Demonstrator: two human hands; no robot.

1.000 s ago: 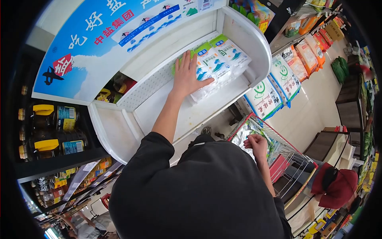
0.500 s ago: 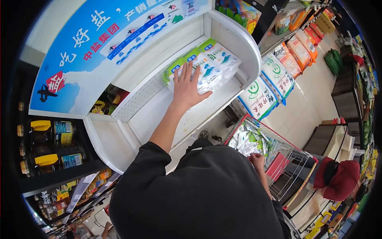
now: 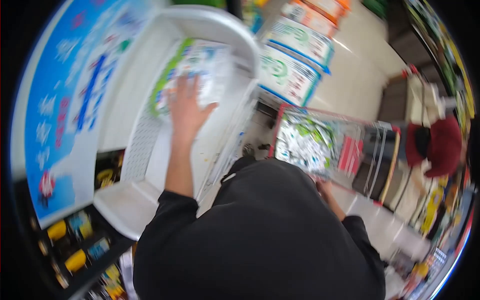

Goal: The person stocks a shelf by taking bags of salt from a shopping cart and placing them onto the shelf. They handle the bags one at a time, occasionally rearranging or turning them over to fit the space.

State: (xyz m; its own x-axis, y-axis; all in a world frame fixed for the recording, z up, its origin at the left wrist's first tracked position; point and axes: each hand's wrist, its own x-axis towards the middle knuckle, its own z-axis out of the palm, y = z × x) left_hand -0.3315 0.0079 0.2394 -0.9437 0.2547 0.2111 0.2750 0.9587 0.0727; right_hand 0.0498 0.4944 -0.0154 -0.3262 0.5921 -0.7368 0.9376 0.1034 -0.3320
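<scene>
My left hand (image 3: 187, 107) lies with fingers spread on a row of white and green packets (image 3: 212, 62) in the white display bin (image 3: 175, 162). The thumb points out to the right, and the palm covers part of the packets. Low on the right, my right hand (image 3: 325, 188) is at the near side of the shopping cart (image 3: 362, 122), its fingers curled and partly hidden by my black top. I cannot tell what those fingers hold. Many similar white and green packets (image 3: 305, 142) fill the front of the cart.
A blue sign (image 3: 37, 130) rises at the bin's left. Large white rice bags (image 3: 287, 75) lie beyond the cart, with orange bags (image 3: 310, 17) behind. Yellow-capped bottles (image 3: 75, 261) stand on dark shelving at lower left. A person in dark red (image 3: 445, 145) is at the cart's handle end.
The view has swung and blurred, shifting the bin and sign leftward. My left hand remains spread on the packets; my right hand stays by the cart, which appears further up in view.
</scene>
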